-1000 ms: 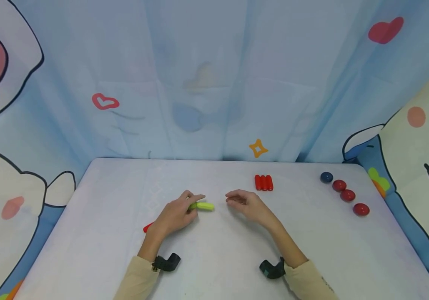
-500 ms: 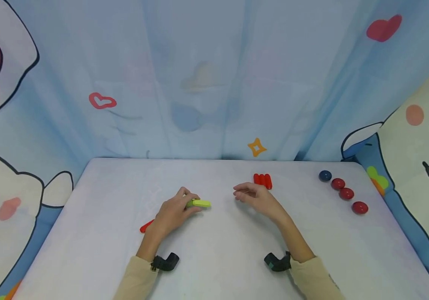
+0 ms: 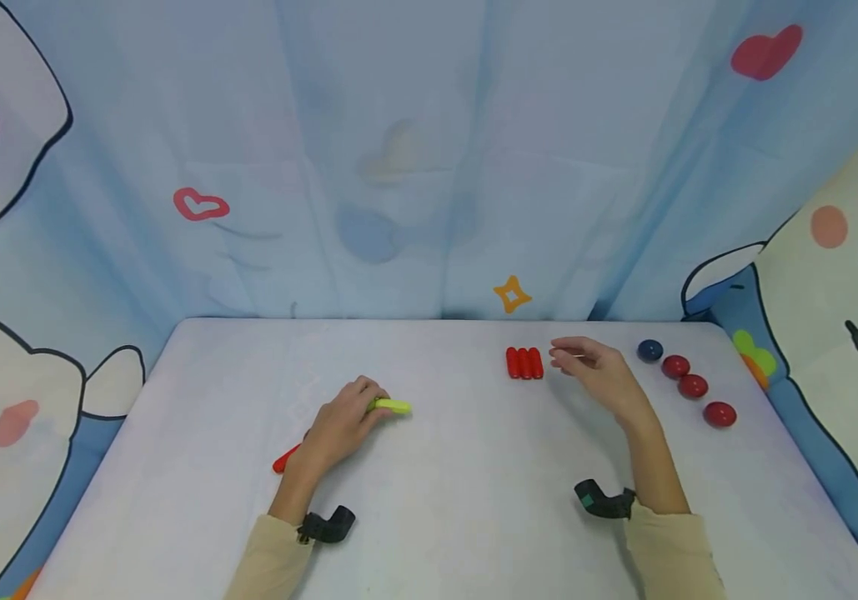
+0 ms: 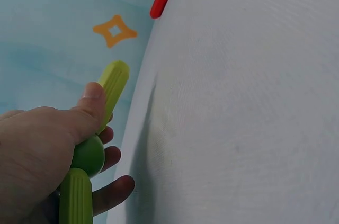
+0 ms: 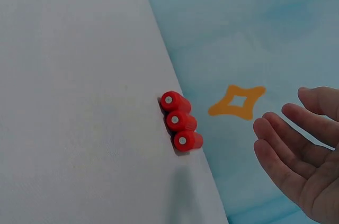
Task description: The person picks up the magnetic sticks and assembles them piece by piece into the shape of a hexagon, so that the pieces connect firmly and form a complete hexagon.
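Note:
My left hand (image 3: 346,421) grips a yellow-green toy rod (image 3: 393,406); in the left wrist view, the thumb presses on it. That rod (image 4: 114,89) meets a green ball (image 4: 89,157), and a second green rod (image 4: 76,197) lies against the ball's other side. A red rod (image 3: 286,459) pokes out beside my left wrist, partly hidden; whether it is joined on, I cannot tell. Over the table, my right hand (image 3: 607,375) has loosely bent fingers and holds nothing. Just left of its fingertips lie three red rods (image 3: 524,363) side by side, with round metallic ends in the right wrist view.
To the right of my right hand are a dark blue ball (image 3: 649,351) and three red balls (image 3: 693,387) in a slanting row. The white table (image 3: 474,500) ends at a blue patterned curtain (image 3: 413,250) behind.
My right hand has moved right and farther back, passing the three red rods to their right side. My left hand has shifted slightly left, still gripping the yellow-green rod.

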Available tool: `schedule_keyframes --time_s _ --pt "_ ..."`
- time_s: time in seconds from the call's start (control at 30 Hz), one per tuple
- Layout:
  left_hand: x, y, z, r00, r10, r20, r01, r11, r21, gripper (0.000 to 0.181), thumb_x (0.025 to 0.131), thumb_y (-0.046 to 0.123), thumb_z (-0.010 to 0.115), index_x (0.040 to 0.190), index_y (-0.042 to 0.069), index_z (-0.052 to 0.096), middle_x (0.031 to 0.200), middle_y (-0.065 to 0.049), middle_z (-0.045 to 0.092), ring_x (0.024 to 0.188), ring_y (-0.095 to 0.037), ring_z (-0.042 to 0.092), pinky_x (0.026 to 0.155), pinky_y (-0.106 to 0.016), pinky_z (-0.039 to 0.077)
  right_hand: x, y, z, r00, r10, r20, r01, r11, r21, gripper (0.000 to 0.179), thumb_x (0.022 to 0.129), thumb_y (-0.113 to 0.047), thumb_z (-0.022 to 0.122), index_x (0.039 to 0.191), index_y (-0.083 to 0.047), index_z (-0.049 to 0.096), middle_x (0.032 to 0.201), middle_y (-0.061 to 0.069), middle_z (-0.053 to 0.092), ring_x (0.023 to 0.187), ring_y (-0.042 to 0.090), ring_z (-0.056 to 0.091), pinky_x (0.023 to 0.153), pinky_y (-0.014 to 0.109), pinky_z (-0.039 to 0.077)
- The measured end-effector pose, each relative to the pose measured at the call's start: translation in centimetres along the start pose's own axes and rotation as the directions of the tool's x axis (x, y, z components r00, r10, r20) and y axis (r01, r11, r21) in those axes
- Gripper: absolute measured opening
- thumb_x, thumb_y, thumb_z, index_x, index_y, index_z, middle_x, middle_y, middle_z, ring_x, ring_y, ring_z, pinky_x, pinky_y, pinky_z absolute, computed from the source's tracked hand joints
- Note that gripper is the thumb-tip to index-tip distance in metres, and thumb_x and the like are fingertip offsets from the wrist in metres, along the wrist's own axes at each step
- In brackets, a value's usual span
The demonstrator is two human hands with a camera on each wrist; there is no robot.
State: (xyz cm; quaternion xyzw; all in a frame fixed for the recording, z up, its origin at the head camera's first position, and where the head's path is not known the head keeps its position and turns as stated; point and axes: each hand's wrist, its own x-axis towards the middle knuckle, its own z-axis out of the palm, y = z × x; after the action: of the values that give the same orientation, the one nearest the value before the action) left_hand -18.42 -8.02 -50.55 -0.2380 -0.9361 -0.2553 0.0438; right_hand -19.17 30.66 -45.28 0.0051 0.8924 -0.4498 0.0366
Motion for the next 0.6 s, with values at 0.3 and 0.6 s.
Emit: schedule_keyframes --time_s 0.3,0.6 --pt "-0.2 -0.2 0.0 1.0 0.011 0.026 -0.011 1.0 0.005 0.021 0.091 0.032 0.066 0.105 0.016 0.063 0.103 0.004 0.062 0.091 -0.012 0.054 0.07 -0.029 0.049 0.3 2.1 -1.8 0.993 0.097 -0.072 -0.1 0.994 -0.033 0.069 0.096 -0.059 0.043 0.143 -0.01 0.045 0.142 0.02 0.049 0.121 0.035 0.057 0.1 0.052 0.047" --pt "-0.1 -0.3 0.3 0.999 0.01 0.049 -0.011 1.0 0.015 0.02 0.091 0.035 0.064 0.104 0.019 0.063 0.105 0.006 0.062 0.093 -0.011 0.055 0.068 -0.028 0.048 1.0 4.2 -2.1 0.973 0.195 -0.119 -0.201 0.979 -0.036 0.071 0.093 -0.06 0.048 0.146 -0.013 0.041 0.15 0.023 0.039 0.133 0.041 0.043 0.094 0.057 0.048"
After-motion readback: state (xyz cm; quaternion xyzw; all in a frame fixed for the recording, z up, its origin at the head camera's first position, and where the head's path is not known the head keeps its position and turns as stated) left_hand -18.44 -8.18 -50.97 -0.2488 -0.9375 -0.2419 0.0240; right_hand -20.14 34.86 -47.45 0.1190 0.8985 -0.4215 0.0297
